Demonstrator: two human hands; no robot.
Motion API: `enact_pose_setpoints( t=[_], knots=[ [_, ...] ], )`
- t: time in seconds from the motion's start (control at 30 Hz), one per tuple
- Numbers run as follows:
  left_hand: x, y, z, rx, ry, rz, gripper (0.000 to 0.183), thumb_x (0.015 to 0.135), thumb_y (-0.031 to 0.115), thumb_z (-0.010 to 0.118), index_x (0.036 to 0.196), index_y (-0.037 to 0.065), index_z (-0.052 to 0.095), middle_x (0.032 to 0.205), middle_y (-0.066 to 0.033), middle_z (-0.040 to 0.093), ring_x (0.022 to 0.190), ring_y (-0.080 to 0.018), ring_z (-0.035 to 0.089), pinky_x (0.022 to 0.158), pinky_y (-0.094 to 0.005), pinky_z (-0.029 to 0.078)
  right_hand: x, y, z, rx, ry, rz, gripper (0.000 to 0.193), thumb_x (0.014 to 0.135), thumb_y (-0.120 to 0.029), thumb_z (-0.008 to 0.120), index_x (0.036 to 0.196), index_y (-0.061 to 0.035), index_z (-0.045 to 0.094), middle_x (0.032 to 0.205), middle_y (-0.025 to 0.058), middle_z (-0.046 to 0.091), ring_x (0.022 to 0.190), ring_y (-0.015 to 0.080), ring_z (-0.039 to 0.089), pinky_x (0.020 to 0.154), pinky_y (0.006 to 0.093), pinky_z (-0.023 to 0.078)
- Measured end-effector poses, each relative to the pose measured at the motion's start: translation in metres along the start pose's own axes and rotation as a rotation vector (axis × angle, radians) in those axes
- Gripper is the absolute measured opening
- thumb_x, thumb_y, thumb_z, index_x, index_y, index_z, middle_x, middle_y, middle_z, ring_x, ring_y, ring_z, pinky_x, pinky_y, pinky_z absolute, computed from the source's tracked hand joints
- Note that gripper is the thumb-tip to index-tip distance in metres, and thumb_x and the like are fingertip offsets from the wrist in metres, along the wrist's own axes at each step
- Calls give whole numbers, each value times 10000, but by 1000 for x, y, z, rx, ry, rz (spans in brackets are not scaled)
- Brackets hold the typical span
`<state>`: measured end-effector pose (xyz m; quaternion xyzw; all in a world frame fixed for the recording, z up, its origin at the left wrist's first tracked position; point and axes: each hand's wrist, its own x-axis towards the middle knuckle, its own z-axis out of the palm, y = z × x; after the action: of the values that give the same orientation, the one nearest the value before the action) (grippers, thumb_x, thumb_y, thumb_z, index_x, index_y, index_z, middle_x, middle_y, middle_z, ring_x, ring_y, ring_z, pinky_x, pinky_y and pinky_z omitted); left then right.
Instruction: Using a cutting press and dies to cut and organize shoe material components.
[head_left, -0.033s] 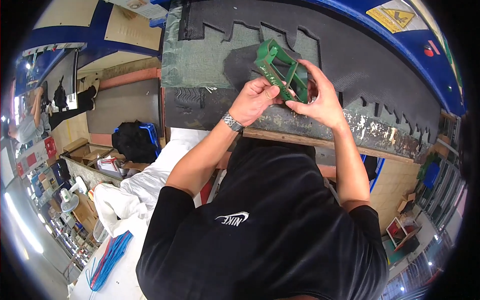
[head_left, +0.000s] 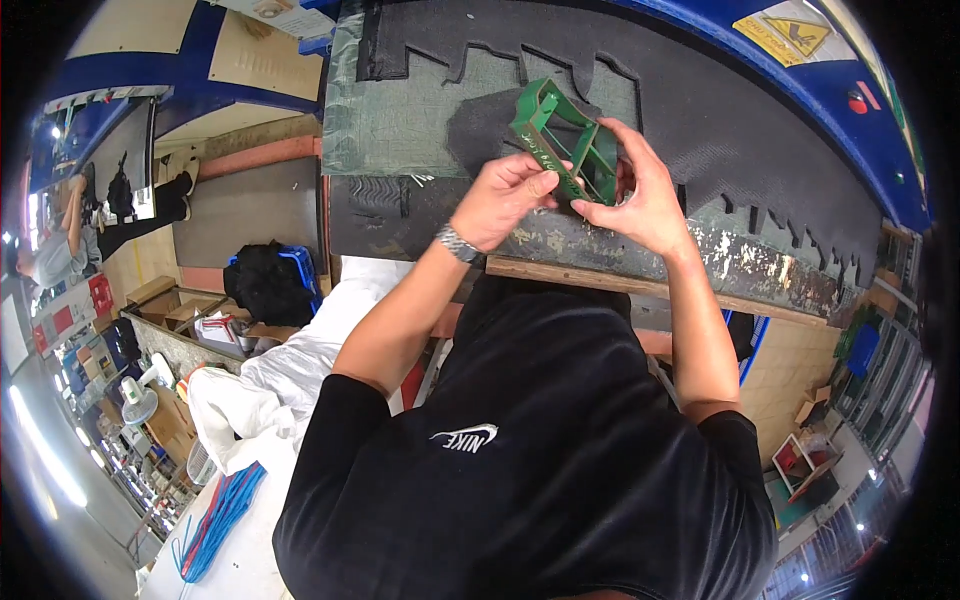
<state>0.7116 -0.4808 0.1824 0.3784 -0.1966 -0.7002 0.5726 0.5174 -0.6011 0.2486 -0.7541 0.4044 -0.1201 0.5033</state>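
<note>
The green frame [head_left: 541, 147] is cross-braced. Right fingers [head_left: 640, 152] grip its near end; left fingers [head_left: 541, 184] adjoin its side, grip unclear.

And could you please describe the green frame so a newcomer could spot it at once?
Find the dark workbench at the top. Near its front edge, the right hand grips the green frame. Its open compartments and bright colour set it apart from the flat black sheet beyond.
</note>
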Motion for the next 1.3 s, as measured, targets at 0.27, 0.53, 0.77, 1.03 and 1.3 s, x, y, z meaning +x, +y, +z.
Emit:
enact_pose_setpoints(
  t=[0.27, 0.53, 0.77, 1.03, 1.3],
  knots=[
    [4, 67, -43, 1187, 315, 256, 409, 818, 171, 858, 1178, 47, 709, 1055, -61, 728, 931, -152, 694, 801, -297, 545, 26, 3, 0, -376, 43, -53, 920, 645, -184, 859, 1478, -94, 480, 1332, 208, 528, 1212, 406, 605, 1041, 453, 524],
    [35, 42, -58, 1513, 261, 525, 446, 794, 210, 867, 1172, 22, 722, 1053, -102, 711, 961, -263, 686, 838, -370, 552, 36, 15, 11, -389, 34, -46, 919, 648, -168, 845, 1485, -77, 474, 1342, 199, 535, 1220, 399, 594, 1052, 449, 513],
    [38, 31, -60, 1469, 334, 546, 416, 759, 238, 869, 1103, 43, 742, 1026, -76, 694, 967, -307, 645, 859, -420, 524, 20, 40, 12, -451, 114, -143, 1035, 679, -280, 911, 1550, -69, 392, 1288, 193, 580, 1190, 393, 592, 1029, 458, 501],
    [39, 27, -61, 1432, 380, 556, 368, 715, 203, 902, 1033, 51, 796, 977, -59, 669, 876, -240, 640, 779, -371, 536, 4, 77, 12, -545, 189, -279, 638, 718, -310, 893, 1247, -12, 700, 1362, 130, 586, 1267, 342, 532, 1068, 452, 446],
    [38, 28, -66, 1362, 353, 555, 339, 702, 167, 906, 1006, 56, 805, 970, -40, 665, 812, -190, 650, 724, -333, 543, 1, 85, 16, -536, 223, -393, 605, 702, -326, 891, 1200, -27, 719, 1360, 79, 601, 1313, 310, 515, 1039, 449, 436]
  ],
)
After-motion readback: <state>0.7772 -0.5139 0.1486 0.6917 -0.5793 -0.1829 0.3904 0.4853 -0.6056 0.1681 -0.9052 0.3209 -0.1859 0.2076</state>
